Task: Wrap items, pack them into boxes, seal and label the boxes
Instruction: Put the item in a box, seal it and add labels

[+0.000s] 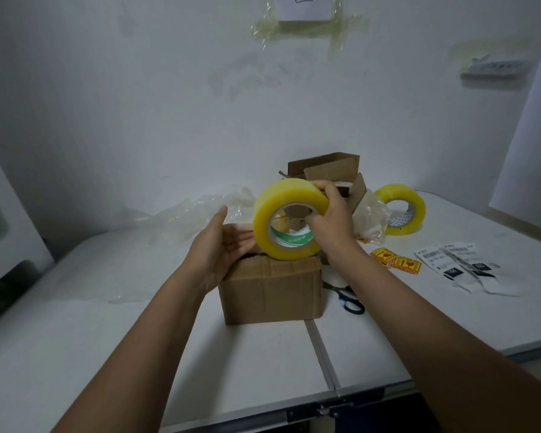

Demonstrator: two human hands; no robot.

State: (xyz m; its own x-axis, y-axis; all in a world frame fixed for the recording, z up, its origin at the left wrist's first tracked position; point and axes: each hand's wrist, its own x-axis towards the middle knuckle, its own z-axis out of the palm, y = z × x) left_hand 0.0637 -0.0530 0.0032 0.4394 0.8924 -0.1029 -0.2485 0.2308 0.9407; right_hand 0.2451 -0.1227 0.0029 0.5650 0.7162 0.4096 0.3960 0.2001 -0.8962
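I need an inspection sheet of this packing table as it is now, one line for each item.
Surface: white folding table, seam down the middle.
Job's things: closed box near centre; tape roll held on edge above it; open box behind; second tape roll at right; labels; orange stickers; scissors right of the closed box.
Clutter: bubble wrap at left; plastic bag.
Grippers: right hand grips the tape roll; left hand open beside it.
Cables: nothing seen.
Surroundings: white wall with a taped paper.
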